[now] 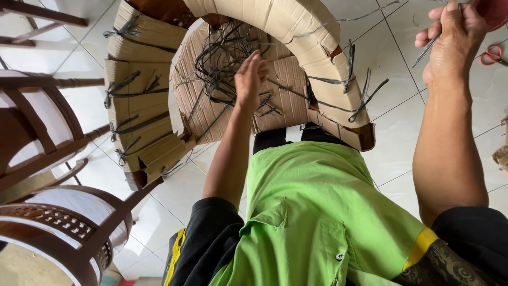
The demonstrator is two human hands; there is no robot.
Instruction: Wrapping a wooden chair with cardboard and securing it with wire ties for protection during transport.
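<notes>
A piece of furniture wrapped in brown cardboard (296, 32) lies on the tiled floor in front of me, bound with thin dark straps. A loose tangle of these dark straps (222, 58) sits on its cardboard middle. My left hand (248, 79) reaches into this tangle with its fingers bunched together among the strands; whether it grips one is hidden. My right hand (452, 45) is raised at the upper right, fingers closed on a thin dark strap (423, 52) that hangs from it. My green shirt fills the lower frame.
Red-handled scissors (492, 54) lie on the white floor tiles at the far right. Dark wooden chairs (47, 137) with woven panels stand along the left side. A scrap of cardboard (500, 153) shows at the right edge.
</notes>
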